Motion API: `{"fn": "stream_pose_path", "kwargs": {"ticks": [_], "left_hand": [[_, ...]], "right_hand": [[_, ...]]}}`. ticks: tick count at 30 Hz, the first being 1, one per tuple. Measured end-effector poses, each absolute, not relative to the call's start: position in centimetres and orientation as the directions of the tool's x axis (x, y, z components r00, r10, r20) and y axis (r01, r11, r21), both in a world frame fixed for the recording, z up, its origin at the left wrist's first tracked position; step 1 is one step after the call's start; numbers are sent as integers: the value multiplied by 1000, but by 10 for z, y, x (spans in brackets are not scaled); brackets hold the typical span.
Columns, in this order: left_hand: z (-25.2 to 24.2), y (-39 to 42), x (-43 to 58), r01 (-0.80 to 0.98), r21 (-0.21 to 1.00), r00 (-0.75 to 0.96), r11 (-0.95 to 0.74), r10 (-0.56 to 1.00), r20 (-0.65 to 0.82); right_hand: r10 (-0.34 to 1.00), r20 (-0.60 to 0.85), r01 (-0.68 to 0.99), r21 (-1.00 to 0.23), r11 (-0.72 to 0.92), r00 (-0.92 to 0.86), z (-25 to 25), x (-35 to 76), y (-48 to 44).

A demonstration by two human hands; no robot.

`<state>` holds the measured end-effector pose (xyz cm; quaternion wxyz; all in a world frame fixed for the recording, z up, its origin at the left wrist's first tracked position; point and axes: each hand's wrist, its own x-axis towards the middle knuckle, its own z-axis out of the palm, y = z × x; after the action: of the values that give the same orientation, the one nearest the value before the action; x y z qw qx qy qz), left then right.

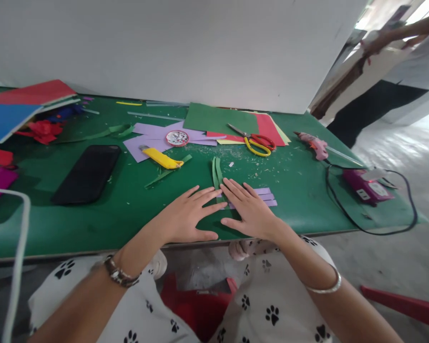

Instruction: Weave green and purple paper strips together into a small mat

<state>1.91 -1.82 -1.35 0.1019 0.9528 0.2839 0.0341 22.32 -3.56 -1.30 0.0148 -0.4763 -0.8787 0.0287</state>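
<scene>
My left hand [189, 216] lies flat near the table's front edge, fingers spread, its fingertips at the lower end of two narrow green paper strips [217, 171]. Beside it my right hand [248, 209] is also flat with fingers apart, resting over purple paper strips [268, 196] whose right ends stick out past it. The fingertips of both hands nearly meet where the green strips run down to the purple ones. What lies under the palms is hidden. A yellow utility knife [163, 158] lies beyond my left hand, over another green strip [169, 171].
Scissors [255, 143] lie on coloured paper sheets [218, 118]. A small dish of beads [177, 138] sits on purple paper [157, 131]. A black phone [87, 174] is at left. A pink glue gun [314, 144] and its cord [346, 216] lie at right; a person [372, 100] stands beyond.
</scene>
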Motion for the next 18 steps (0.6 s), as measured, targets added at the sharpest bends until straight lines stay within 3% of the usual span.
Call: {"fn": "stream_pose_path", "kwargs": {"ticks": [12, 18], "left_hand": [[-17, -19, 19, 499, 246, 850, -831, 524, 49], [-13, -18, 21, 485, 307, 861, -819, 508, -5]], "right_hand": [[832, 4, 830, -79, 553, -554, -15, 224, -34], [841, -85, 841, -155, 518, -534, -7, 225, -33]]}}
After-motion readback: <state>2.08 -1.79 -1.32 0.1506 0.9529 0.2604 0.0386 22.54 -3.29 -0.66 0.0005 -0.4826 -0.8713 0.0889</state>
